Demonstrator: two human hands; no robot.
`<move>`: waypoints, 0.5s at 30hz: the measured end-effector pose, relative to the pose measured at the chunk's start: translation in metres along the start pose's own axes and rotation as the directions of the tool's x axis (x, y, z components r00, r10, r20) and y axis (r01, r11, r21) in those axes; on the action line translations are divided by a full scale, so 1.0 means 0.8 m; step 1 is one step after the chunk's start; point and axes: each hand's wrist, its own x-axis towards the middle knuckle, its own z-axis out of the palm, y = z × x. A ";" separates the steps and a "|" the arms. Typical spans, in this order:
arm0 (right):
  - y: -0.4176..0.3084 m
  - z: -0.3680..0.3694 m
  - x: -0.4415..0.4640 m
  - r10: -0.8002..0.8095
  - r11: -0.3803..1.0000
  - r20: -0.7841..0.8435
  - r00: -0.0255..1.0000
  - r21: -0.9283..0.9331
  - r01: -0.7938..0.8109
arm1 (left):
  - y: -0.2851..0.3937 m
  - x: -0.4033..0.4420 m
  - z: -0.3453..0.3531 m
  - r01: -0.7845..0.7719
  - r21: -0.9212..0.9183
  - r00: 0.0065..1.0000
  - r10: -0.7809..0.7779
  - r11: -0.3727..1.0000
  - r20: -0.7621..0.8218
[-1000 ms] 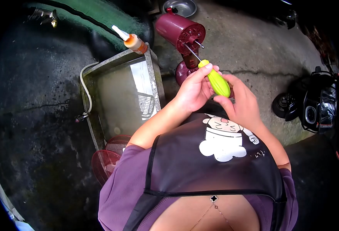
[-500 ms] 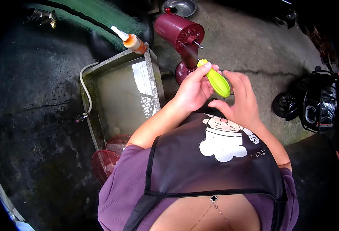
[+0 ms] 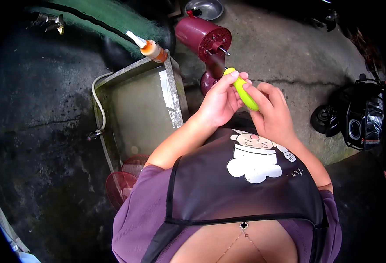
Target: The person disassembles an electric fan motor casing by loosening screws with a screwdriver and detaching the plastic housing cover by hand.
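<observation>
Gripping screwdriver (image 3: 246, 94), both hands (image 3: 221, 98) (image 3: 271, 109) close together, fingers curled.

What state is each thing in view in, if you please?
Screwdriver, held, shaft blurred
Left hand, gripping the handle
Right hand, gripping the handle
Fan, blades off, shaft bare
Bottle, standing on basin's corner
Basin, holding water
Bowl, right side up
Hose, curved

2 hands (image 3: 217, 105) (image 3: 274, 114), 1 screwdriver (image 3: 245, 97), 1 motor (image 3: 199, 34), 1 bottle (image 3: 153, 51), 1 basin (image 3: 174, 81), 1 bowl (image 3: 212, 9).
</observation>
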 end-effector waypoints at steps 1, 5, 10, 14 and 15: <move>-0.005 -0.005 0.002 0.052 0.993 0.021 0.998 0.105 -0.054 | 0.001 0.000 0.001 -0.039 0.013 0.999 0.039 0.999 -0.007; -0.003 0.003 -0.005 0.107 0.980 0.031 0.994 0.166 -0.110 | 0.000 -0.002 0.001 0.047 0.006 0.999 -0.047 0.999 -0.026; -0.007 -0.004 0.006 -0.006 0.997 -0.065 0.998 0.080 0.011 | 0.002 0.001 0.000 0.010 0.007 1.000 -0.010 1.000 -0.014; -0.004 0.006 -0.004 0.209 0.959 0.101 0.973 0.172 -0.224 | 0.001 -0.003 -0.002 0.051 -0.012 0.999 -0.051 0.999 0.011; 0.000 0.004 0.000 0.070 0.996 0.028 0.997 0.061 -0.071 | 0.000 -0.001 -0.004 0.043 -0.025 0.999 -0.043 0.999 -0.007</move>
